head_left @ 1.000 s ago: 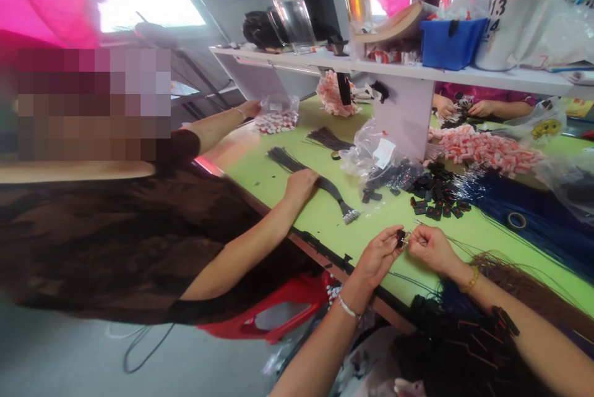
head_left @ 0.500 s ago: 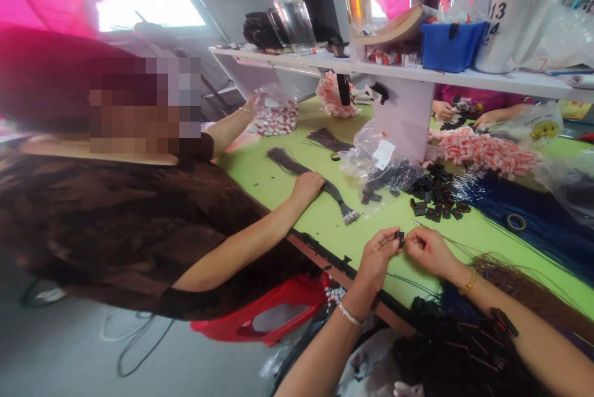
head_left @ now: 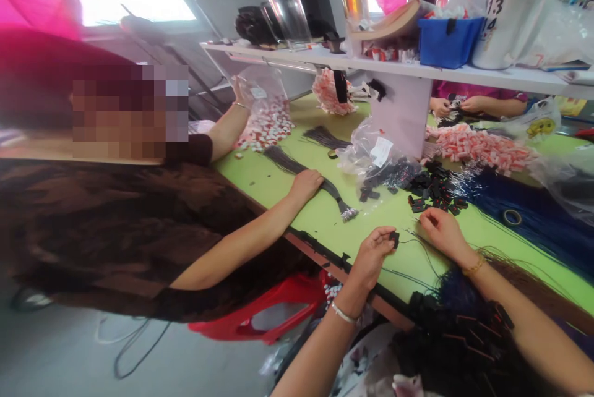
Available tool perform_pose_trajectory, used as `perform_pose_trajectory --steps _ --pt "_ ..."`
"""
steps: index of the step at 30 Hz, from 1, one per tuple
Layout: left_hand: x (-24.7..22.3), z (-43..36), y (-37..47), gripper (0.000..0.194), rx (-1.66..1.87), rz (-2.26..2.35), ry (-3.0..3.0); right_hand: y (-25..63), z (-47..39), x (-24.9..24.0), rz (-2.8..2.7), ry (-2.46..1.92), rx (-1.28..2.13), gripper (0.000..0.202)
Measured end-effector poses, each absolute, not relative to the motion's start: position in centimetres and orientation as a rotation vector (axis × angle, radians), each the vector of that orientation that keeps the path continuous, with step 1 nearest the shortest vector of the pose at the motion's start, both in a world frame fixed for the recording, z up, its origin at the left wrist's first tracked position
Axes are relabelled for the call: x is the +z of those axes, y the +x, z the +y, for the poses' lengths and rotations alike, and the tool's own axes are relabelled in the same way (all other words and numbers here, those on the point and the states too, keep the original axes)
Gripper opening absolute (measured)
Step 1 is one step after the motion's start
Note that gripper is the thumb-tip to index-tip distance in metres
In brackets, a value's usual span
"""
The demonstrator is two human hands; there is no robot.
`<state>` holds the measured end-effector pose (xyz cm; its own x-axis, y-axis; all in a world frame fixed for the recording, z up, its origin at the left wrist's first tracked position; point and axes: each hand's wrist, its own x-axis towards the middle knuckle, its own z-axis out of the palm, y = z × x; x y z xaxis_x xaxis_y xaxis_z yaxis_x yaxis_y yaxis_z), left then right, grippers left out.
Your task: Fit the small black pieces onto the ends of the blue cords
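Observation:
Over the front edge of the green table [head_left: 288, 128], my left hand [head_left: 374, 255] pinches a small black connector [head_left: 394, 240]. A thin dark wire runs from the connector toward the right. My right hand [head_left: 440, 230] is closed, apart from the connector, with thin wire ends at its fingertips. Just beyond it lies a pile of black connectors [head_left: 434, 187]. Brown wires [head_left: 524, 279] spread under and beside my right forearm. More black connectors [head_left: 450, 335] are heaped near my lap.
At the left, a co-worker's hand [head_left: 306, 185] rests on a black wire bundle [head_left: 334, 193]; the other holds a bag of red and white pieces [head_left: 269, 119]. Another person's hands work behind the shelf [head_left: 399, 66]. Blue wires [head_left: 533, 217] and a tape roll [head_left: 512, 217] lie right.
My right hand has moved away from my left, up and to the right, and a wire now shows between them. The co-worker's bag is raised and pieces have spilled out onto the table.

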<state>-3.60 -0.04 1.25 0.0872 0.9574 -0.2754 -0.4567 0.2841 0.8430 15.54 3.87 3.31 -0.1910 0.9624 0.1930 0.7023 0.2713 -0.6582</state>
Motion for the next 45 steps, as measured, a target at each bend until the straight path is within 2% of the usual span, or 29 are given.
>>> perform_pose_trajectory --steps 8,16,22,26,31,45 --pt "0.4 -0.1 -3.9 0.033 1.14 0.956 0.617 15.2 3.9 2.7 -2.369 -1.821 0.42 0.013" --pt "0.0 -0.2 -3.9 0.036 1.127 0.948 0.606 15.1 3.5 2.4 -2.418 -1.812 0.343 0.016" --pt "0.5 -0.2 -3.1 0.035 1.143 0.9 0.569 15.6 3.5 2.4 -2.172 -1.582 0.616 0.008" --pt "0.8 0.1 -1.8 0.033 1.163 0.849 0.517 15.7 3.4 2.2 -2.038 -1.35 0.823 0.01" --pt "0.7 0.5 -0.7 0.03 1.152 0.764 0.462 15.4 2.2 2.8 -1.924 -1.281 0.974 0.013" --pt "0.6 0.3 -0.5 0.032 1.138 0.758 0.465 14.7 1.1 3.9 -2.009 -1.406 0.778 0.014"
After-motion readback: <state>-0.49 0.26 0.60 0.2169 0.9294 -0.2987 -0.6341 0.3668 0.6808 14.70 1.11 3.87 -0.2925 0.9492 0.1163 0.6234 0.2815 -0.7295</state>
